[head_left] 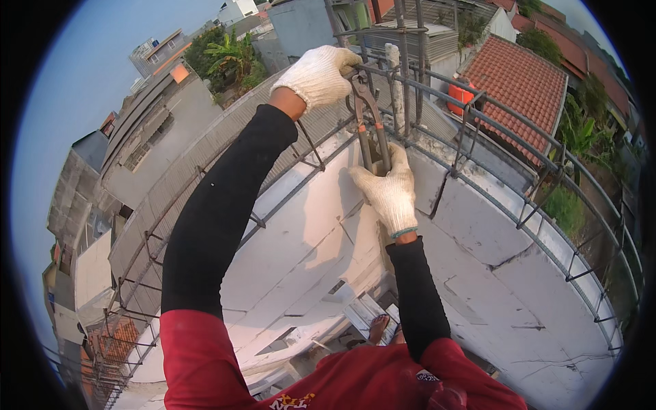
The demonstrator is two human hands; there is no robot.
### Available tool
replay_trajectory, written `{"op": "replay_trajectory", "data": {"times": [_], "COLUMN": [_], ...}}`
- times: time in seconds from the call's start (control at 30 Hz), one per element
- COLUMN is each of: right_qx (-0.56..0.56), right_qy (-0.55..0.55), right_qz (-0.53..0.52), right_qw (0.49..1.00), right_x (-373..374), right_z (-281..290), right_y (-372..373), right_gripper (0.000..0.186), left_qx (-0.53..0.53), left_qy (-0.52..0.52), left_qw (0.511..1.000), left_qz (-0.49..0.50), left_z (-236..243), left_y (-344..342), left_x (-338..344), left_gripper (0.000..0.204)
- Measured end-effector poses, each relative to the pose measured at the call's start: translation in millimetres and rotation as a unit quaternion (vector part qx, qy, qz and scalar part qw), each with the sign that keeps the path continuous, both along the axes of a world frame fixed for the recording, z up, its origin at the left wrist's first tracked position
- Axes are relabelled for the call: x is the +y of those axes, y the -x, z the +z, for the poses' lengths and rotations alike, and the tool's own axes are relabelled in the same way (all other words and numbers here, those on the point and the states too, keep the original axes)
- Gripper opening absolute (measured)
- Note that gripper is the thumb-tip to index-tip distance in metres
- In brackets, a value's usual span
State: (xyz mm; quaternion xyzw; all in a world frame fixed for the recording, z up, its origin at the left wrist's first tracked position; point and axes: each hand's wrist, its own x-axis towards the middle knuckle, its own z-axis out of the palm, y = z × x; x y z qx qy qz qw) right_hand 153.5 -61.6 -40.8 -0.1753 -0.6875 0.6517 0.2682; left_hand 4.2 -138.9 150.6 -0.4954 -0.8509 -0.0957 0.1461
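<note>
My left hand, in a white knit glove, is closed at the top corner of a rebar cage, its fingers curled over the end of a steel bar. Part of that grip is hidden behind the glove. Just below it stands a pair of pincers with its jaws up against the corner bars and its worn handles pointing down. My right hand, gloved likewise, wraps round the lower handles. Whether the jaws have wire between them is too small to tell.
Rebar cages with bent stirrups run along both wall tops from the corner. Upright bars rise there. Pale block walls meet below me. My foot rests on a plank. Beyond lie tiled roofs and an orange tank.
</note>
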Motion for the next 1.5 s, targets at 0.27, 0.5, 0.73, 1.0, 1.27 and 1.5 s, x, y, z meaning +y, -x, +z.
{"op": "replay_trajectory", "data": {"times": [0.27, 0.5, 0.73, 1.0, 1.27, 1.5], "right_qx": [0.000, -0.017, 0.086, 0.106, -0.008, 0.014], "right_qy": [-0.285, -0.041, 0.278, 0.313, -0.188, -0.249], "right_qz": [-0.255, 0.032, 0.197, 0.304, -0.144, -0.192], "right_qw": [0.924, 0.998, 0.936, 0.893, 0.972, 0.949], "right_x": [-24, 2, 8, 29, -8, -26], "right_z": [-3, -14, -2, -9, 7, -8], "right_y": [5, 1, 4, 0, 0, 11], "right_gripper": [0.054, 0.041, 0.039, 0.045, 0.050, 0.047], "left_qx": [0.001, 0.005, -0.009, -0.017, -0.009, -0.014], "left_qy": [-0.025, -0.016, -0.032, -0.027, -0.044, -0.044], "left_qw": [0.999, 1.000, 0.999, 0.999, 0.999, 0.999], "left_qz": [-0.021, -0.007, -0.024, -0.008, -0.014, 0.007], "left_z": [-1, -2, -3, -2, -9, -7], "left_y": [4, 3, 7, 5, 12, 7], "left_x": [3, 2, 4, 4, 1, 2], "left_gripper": [0.056, 0.056, 0.059, 0.059, 0.057, 0.054]}}
